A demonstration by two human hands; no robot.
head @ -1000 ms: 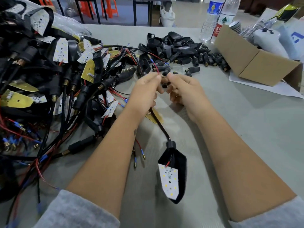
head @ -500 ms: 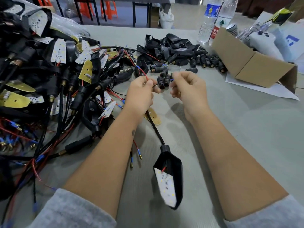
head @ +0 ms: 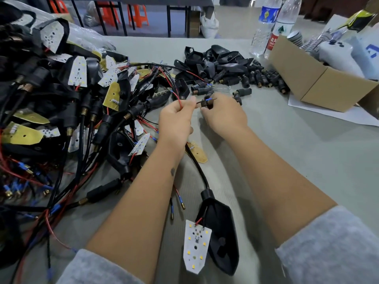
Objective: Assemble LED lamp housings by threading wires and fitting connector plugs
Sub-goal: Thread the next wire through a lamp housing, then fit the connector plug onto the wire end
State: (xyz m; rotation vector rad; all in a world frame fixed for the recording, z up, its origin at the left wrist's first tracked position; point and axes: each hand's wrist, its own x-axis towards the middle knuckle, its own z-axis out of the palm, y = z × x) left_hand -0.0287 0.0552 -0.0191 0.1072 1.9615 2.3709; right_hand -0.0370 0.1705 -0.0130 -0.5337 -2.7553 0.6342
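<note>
A black lamp housing [head: 222, 238] lies near the table's front edge with a white LED board [head: 195, 245] beside it on short red and black leads. Its black cable [head: 200, 170] runs up under my wrists. My left hand [head: 176, 121] pinches the red wire [head: 180, 102] and a thin dark wire. My right hand [head: 224, 114] grips a small black connector plug [head: 206, 103]; a blue-sleeved wire tip [head: 209, 99] pokes out of the plug's top. The hands sit almost touching.
A tangled heap of finished housings, boards and cables [head: 61, 111] fills the left. Loose black housings and plugs [head: 225, 68] lie at the back centre. A cardboard box [head: 320, 78] and two water bottles [head: 272, 25] stand at the right rear. A spare yellow board [head: 198, 152] lies under my left wrist.
Both hands stayed close together at the plug; the blue-tipped wire now shows through the plug. The housing and LED board shifted slightly and the board lies flatter.
</note>
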